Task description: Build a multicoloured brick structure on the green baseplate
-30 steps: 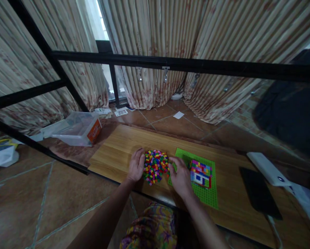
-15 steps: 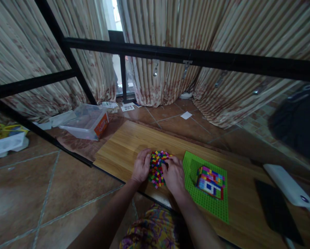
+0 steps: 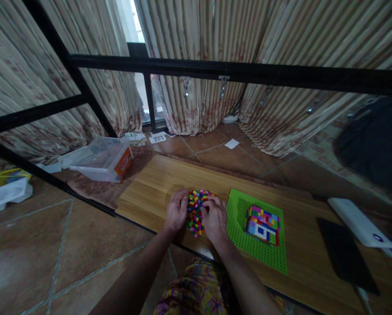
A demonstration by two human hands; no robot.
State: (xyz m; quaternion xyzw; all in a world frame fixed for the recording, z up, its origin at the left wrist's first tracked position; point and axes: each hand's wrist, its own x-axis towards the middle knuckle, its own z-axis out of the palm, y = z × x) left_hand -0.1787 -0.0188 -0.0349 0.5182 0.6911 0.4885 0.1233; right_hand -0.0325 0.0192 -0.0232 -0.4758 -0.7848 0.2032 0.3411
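A pile of small multicoloured toy bricks (image 3: 196, 214) lies on the wooden board between my hands. My left hand (image 3: 176, 212) rests along the pile's left side, fingers stretched forward and thumb apart, touching its edge. Over the right side of the pile is my right hand (image 3: 215, 217), its thumb and forefinger curled together among the bricks; whatever they pinch is too small to make out. Just right of that hand lies a green studded baseplate (image 3: 237, 236). On it stands a block built of coloured bricks (image 3: 264, 223), with white and blue ones at its front.
The wooden board (image 3: 150, 179) carries a dark flat panel (image 3: 345, 253) and a white device (image 3: 356, 221) at the right. A clear plastic bin (image 3: 100, 159) is on the floor at left. Black metal bars (image 3: 196, 68) cross before the curtains (image 3: 212, 35).
The view has shifted slightly, so the board and baseplate sit a little further left. My right hand's thumb and forefinger have drawn closer together over the pile; my left hand stays beside it.
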